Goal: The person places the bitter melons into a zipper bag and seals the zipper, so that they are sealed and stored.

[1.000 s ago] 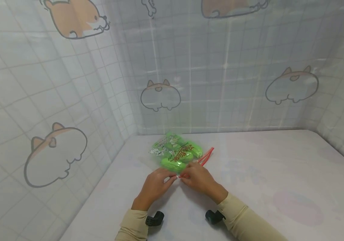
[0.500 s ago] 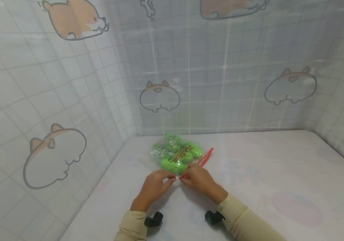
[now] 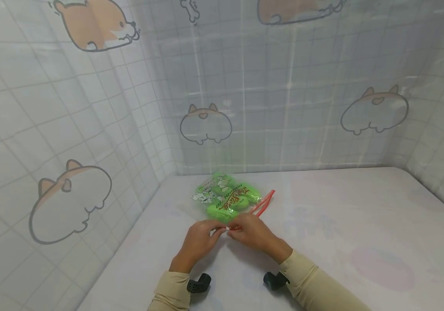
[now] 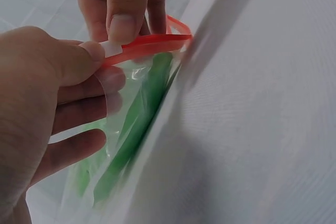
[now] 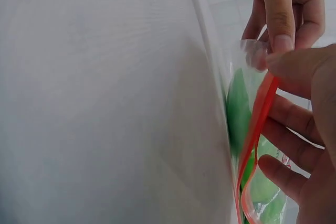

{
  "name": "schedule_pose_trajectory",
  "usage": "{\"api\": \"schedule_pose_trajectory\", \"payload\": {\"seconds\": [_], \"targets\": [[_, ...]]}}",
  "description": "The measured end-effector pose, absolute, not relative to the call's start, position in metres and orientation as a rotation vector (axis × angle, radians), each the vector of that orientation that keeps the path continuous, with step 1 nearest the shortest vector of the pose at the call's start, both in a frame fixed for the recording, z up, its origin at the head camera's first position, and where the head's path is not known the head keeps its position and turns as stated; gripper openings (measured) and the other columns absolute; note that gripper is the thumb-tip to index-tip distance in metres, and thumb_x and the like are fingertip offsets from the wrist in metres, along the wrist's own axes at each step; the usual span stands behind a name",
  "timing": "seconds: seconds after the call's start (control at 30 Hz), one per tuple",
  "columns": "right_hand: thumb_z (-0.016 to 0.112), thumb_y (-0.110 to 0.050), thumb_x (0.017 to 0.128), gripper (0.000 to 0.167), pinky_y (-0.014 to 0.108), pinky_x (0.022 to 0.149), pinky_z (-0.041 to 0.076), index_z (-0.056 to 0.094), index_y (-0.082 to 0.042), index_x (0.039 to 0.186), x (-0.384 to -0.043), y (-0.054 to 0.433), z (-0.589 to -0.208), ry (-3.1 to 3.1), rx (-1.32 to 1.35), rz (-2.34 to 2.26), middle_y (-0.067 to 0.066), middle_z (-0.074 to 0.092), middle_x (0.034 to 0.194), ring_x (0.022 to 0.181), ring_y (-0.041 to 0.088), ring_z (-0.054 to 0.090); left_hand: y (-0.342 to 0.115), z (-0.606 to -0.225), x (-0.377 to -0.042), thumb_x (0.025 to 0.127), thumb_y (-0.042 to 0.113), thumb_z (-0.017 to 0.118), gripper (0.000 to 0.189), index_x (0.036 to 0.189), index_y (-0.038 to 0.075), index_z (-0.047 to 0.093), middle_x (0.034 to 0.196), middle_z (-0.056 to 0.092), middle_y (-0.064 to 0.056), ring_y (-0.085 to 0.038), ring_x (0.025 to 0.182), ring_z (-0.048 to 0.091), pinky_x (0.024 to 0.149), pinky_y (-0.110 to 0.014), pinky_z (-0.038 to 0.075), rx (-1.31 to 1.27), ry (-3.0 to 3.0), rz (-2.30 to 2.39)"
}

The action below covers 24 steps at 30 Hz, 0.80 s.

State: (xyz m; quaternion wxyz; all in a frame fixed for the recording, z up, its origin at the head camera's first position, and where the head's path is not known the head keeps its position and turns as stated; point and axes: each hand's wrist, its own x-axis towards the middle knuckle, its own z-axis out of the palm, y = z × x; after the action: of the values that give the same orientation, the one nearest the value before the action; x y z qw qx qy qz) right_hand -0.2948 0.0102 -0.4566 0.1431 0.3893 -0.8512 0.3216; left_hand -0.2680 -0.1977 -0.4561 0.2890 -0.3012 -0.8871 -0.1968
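Note:
A clear zip bag (image 3: 206,194) with printed lettering lies on the table, several green objects (image 3: 222,213) inside it. Red strips (image 3: 266,202) run along its mouth, and a small white slider (image 4: 112,49) sits on the red edge. My left hand (image 3: 199,242) pinches the bag's near left corner between thumb and forefinger, its other fingers spread behind the clear plastic. Right beside it, my right hand (image 3: 253,232) pinches the red edge at the slider, the two thumbs nearly touching. What the green objects are is unclear through the plastic.
The white table (image 3: 323,224) extends to the right of the bag. A tile-patterned curtain (image 3: 284,108) with dog drawings encloses the back and sides. Dark wrist cameras (image 3: 199,283) hang under both sleeves.
My right hand has shifted slightly left along the red edge, nearer to the left hand. My left hand keeps its pinch, and the bag stays in place.

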Motion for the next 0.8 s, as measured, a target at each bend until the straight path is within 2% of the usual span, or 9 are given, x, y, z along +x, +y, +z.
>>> {"api": "schedule_pose_trajectory", "payload": {"seconds": [0.27, 0.47, 0.6, 0.8], "targets": [[0.076, -0.019, 0.090, 0.011, 0.026, 0.072, 0.053, 0.079, -0.014, 0.100, -0.2962, 0.0085, -0.4589, -2.437, 1.116, 0.945, -0.008, 0.072, 0.089, 0.083, 0.005, 0.064, -0.1968, -0.4583, -0.2690, 0.087, 0.018, 0.078, 0.005, 0.091, 0.019, 0.076, 0.089, 0.074, 0.009, -0.008, 0.076, 0.066, 0.066, -0.033, 0.052, -0.772, -2.408, -0.532], [0.076, -0.018, 0.090, 0.009, 0.025, 0.072, 0.054, 0.079, -0.015, 0.098, -0.2973, 0.0098, -0.4606, -2.443, 1.099, 0.965, -0.009, 0.072, 0.089, 0.084, 0.003, 0.065, -0.1970, -0.4589, -0.2690, 0.092, 0.025, 0.073, 0.009, 0.092, 0.016, 0.075, 0.088, 0.073, 0.009, -0.006, 0.073, 0.062, 0.064, -0.030, 0.051, -0.783, -2.432, -0.520], [0.076, -0.019, 0.091, 0.009, 0.025, 0.073, 0.053, 0.080, -0.016, 0.098, -0.2958, 0.0103, -0.4603, -2.432, 1.095, 0.945, -0.009, 0.072, 0.089, 0.083, 0.004, 0.065, -0.1959, -0.4584, -0.2684, 0.090, 0.021, 0.075, 0.004, 0.092, 0.018, 0.074, 0.088, 0.073, 0.008, -0.008, 0.074, 0.064, 0.065, -0.031, 0.052, -0.779, -2.424, -0.534], [0.076, -0.020, 0.091, 0.009, 0.025, 0.071, 0.053, 0.080, -0.017, 0.097, -0.2948, 0.0102, -0.4601, -2.416, 1.082, 0.912, -0.010, 0.071, 0.088, 0.082, 0.004, 0.064, -0.1948, -0.4602, -0.2689, 0.087, 0.017, 0.078, 0.007, 0.092, 0.019, 0.073, 0.088, 0.073, 0.007, -0.010, 0.077, 0.067, 0.065, -0.032, 0.054, -0.764, -2.406, -0.531]]}}
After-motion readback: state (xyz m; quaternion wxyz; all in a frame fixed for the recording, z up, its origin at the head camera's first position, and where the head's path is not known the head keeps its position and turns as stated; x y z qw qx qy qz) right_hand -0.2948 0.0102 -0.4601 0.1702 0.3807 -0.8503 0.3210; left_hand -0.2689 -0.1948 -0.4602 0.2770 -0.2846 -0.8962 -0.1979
